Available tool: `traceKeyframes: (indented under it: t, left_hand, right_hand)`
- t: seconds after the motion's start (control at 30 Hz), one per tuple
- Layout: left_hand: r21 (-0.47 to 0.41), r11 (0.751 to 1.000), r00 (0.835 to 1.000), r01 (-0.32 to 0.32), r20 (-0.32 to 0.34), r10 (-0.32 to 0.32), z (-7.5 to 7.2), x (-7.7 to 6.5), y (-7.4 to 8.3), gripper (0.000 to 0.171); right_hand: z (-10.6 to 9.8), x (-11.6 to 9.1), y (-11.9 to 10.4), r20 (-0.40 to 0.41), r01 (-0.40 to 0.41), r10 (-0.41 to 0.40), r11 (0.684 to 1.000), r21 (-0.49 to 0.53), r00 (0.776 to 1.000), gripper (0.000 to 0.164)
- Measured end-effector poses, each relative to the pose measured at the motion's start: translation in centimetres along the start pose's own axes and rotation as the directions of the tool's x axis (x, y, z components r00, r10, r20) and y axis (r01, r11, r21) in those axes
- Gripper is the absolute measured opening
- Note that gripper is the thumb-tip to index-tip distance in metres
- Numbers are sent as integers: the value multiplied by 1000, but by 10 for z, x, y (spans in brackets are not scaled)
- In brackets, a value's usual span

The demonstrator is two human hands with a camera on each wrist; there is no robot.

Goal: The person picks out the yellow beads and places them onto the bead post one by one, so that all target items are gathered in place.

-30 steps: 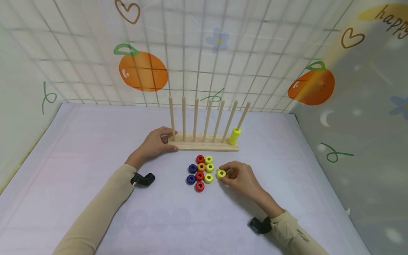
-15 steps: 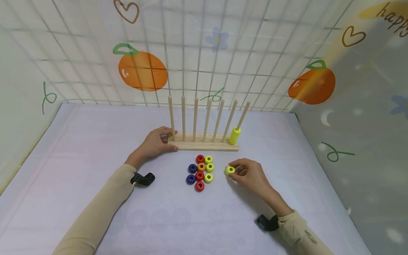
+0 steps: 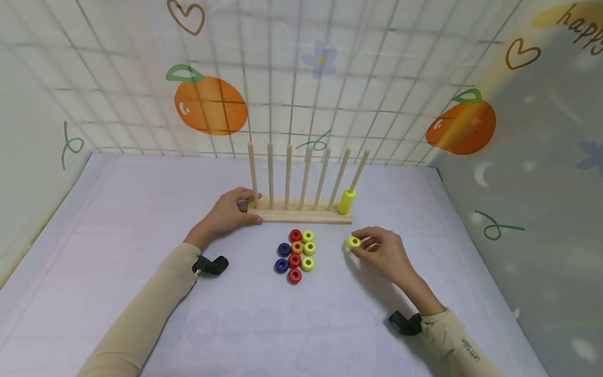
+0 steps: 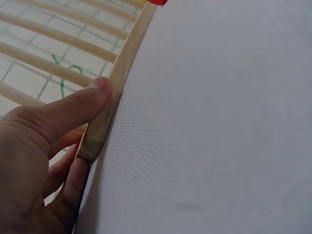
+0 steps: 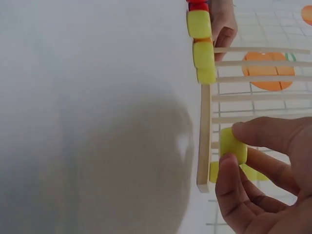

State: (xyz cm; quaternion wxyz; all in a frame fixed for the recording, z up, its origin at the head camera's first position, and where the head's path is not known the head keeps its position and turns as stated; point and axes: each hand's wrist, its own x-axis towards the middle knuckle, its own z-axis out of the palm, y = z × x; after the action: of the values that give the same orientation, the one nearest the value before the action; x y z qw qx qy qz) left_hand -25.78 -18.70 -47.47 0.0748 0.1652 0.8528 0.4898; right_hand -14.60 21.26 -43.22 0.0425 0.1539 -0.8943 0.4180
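A wooden base with several upright pegs (image 3: 301, 215) stands at the back middle of the table. Yellow beads (image 3: 347, 201) are stacked low on its rightmost peg. My left hand (image 3: 231, 210) grips the base's left end, thumb at the front and fingers behind, as the left wrist view also shows. Between thumb and fingertips, my right hand (image 3: 383, 251) pinches a yellow bead (image 3: 353, 242), held above the table in front of the base's right end. In the right wrist view that bead (image 5: 232, 145) hangs apart from the pegs.
Loose beads lie grouped in front of the base: yellow ones (image 3: 309, 248), red ones (image 3: 294, 276), dark blue ones (image 3: 281, 265) and an orange one (image 3: 297, 247). A printed cloth wall (image 3: 377, 78) rises behind the white table (image 3: 141, 199).
My right hand has carried the yellow bead away from the loose beads, to the right and toward the base. The left hand stays on the base.
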Motion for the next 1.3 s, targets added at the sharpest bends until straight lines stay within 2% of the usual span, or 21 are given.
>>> traceKeyframes:
  t: [0.3, 0.5, 0.93, 1.3]
  left_hand:
    - [-20, 1000, 1000, 6, -3, -6, -1, -2, 1, 69]
    - [-2, 1000, 1000, 9, -3, -9, -1, -2, 0, 70]
    - [3, 1000, 1000, 4, 0, -4, -1, -2, 1, 69]
    - [24, 1000, 1000, -6, 2, 6, -1, 0, -1, 70]
  right_hand:
    - [-18, 13, -8, -50, 32, -34, 999, -31, 998, 31]
    - [-30, 21, -14, -87, 60, -65, 996, -63, 994, 31]
    - [-47, 33, -26, -144, 87, -103, 990, -110, 984, 31]
    - [-63, 47, -45, -196, 143, -160, 985, -98, 967, 30]
